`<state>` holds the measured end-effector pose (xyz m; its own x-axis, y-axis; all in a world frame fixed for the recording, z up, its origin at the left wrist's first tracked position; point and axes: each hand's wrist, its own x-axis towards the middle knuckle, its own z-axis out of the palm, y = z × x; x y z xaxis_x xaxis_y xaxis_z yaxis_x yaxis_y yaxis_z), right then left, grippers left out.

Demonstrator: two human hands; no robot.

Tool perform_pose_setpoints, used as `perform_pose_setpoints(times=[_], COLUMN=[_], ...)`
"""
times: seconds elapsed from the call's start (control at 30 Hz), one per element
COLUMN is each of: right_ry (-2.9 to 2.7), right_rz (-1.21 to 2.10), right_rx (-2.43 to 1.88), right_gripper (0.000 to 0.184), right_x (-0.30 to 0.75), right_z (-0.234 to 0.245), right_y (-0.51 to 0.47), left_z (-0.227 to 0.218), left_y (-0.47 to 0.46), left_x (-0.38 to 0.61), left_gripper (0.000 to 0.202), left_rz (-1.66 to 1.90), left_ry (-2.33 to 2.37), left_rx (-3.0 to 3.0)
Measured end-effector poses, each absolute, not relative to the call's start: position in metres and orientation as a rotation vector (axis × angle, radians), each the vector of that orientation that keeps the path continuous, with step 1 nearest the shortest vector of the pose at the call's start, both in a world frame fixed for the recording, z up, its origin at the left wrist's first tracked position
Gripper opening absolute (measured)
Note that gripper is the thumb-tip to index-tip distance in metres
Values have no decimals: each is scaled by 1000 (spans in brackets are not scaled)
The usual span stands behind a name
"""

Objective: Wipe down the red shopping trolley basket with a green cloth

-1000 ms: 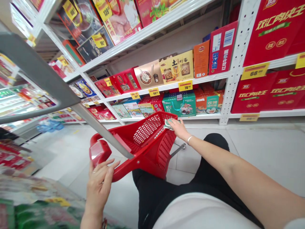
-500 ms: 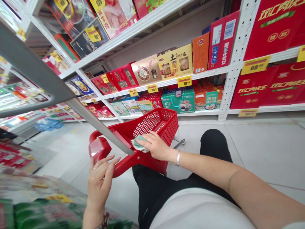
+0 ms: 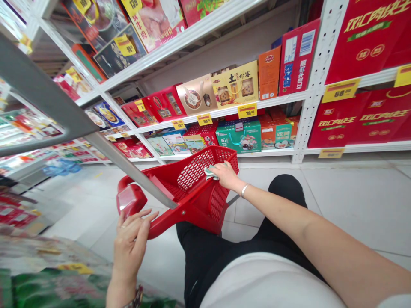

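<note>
One shelf-edge price tag reads 78, the next tag 68.

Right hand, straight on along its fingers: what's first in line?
The pale cloth that the right hand grips at its fingertips; past that, probably the mesh inner wall of the red basket, though depth is unclear.

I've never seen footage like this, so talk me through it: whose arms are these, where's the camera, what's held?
The camera sits on a person's head, looking down, so both arms are their own. The right hand presses a pale green cloth on the rim of a tilted red plastic shopping basket. The left hand lies open against the basket's near end. Behind stand store shelves of boxed goods with yellow price tags, above a tiled floor.
</note>
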<state>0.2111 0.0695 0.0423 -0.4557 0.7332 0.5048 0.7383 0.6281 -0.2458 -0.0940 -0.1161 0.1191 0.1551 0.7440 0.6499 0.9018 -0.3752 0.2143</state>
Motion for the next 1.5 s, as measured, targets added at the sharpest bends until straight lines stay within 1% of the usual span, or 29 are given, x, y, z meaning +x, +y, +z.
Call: perform_pose_setpoints(times=[0.1, 0.3, 0.57, 0.87, 1.07, 1.17, 1.33, 1.5], right_ry=[-2277, -2369, -2422, -2414, -2425, -2427, -2387, -2270], right_rz=[2, 61, 56, 74, 95, 94, 79, 49], right_rx=[-1223, -1365, -1520, -1607, -1650, -1680, -1725, -1738], right_gripper=[49, 37, 33, 31, 28, 29, 32, 45], right_x=[222, 238, 241, 235, 240, 243, 254, 238], right_z=[42, 44, 60, 66, 68, 67, 65, 80], right_y=[83, 113, 127, 126, 122, 119, 111, 96], left_z=[119, 119, 117, 117, 127, 130, 127, 122], left_y=[-116, -116, -112, -86, -68, -57, -47, -50], left_x=[-95, -100, -119, -140, -126, -97, -62, -53], left_gripper=[38, 40, 41, 45, 45, 45, 61, 58], left_rz=[-1005, -945, -812, -879, -695, -512, -263, -201], left_ry=[-1622, -1632, -1818, -2059, -2181, -2211, -2204, -2064], left_rx=[-2212, -2178, -2115, -1870, -1776, -1728, -1525, -1594])
